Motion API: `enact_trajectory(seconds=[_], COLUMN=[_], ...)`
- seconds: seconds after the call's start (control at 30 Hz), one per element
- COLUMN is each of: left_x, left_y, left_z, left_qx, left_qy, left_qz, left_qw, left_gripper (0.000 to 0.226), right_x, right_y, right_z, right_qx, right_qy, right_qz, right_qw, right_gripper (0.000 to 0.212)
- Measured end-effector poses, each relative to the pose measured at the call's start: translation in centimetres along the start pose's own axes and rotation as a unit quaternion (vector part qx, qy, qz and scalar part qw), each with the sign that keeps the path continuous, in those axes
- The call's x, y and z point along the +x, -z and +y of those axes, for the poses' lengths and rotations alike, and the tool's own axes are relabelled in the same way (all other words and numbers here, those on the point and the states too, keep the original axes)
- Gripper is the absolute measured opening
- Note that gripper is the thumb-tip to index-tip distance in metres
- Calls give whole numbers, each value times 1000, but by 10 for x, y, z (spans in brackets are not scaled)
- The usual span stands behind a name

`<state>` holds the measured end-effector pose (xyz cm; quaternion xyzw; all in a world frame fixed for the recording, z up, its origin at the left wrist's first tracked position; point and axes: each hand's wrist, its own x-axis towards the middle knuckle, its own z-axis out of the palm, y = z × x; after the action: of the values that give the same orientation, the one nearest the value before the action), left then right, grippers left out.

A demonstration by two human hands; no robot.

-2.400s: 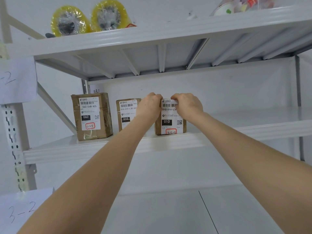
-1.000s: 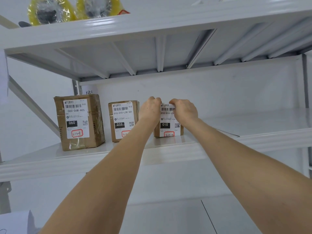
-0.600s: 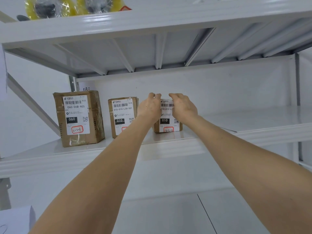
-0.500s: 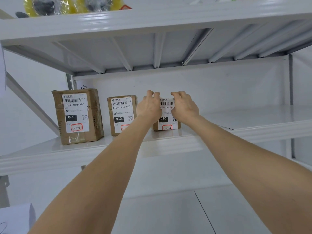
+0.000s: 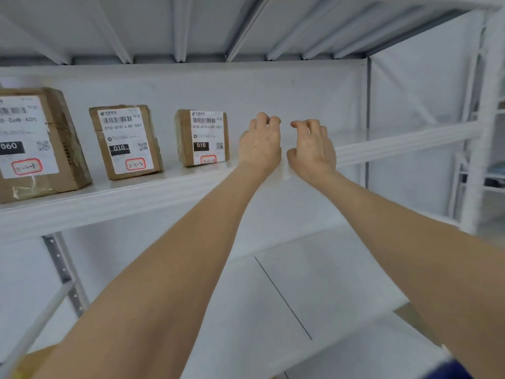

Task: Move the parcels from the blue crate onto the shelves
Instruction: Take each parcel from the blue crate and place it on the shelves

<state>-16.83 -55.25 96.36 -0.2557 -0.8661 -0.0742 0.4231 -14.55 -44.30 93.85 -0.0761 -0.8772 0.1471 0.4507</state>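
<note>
A white metal shelf crosses a white-walled rack, under the ribbed underside of an upper shelf. The left hand and right hand are raised side by side, fingers loosely curled, empty. Just left of them, three brown labelled parcels stand upright on the shelf, the largest farthest left.

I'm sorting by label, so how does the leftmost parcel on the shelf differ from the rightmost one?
The leftmost parcel looks larger than the rightmost parcel. The leftmost parcel's black tag reads 060; the rightmost's reads 010. The leftmost is cut off by the picture's edge; the rightmost shows whole. Both are brown cardboard boxes standing on the same white shelf, each with a white label and a red-outlined mark.
</note>
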Motion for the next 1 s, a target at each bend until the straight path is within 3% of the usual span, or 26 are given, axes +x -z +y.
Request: enact_trajectory(seconds=[0.23, 0.4, 0.6, 1.0], left_x=[-45, -110, -194, -295], left_y=[-59, -135, -218, -324], left_z=[107, 180, 276, 403], left_qx=[-86, -87, -96, -105], left_qy=[-68, -65, -26, 8], left_qz=[-34, -157, -324, -499], left_qw=[993, 982, 941, 860], left_gripper=[44, 47, 50, 49], right_x=[-67, -146, -248, -357], right_y=[4, -13, -22, -37], right_z=[101, 200, 319, 477], right_qx=[-40, -66, -99, -116], right_qy=[-80, -117, -147, -170], right_qz=[7, -102, -285, -450], right_qw=[996, 986, 942, 869], right_gripper=[42, 46, 48, 57])
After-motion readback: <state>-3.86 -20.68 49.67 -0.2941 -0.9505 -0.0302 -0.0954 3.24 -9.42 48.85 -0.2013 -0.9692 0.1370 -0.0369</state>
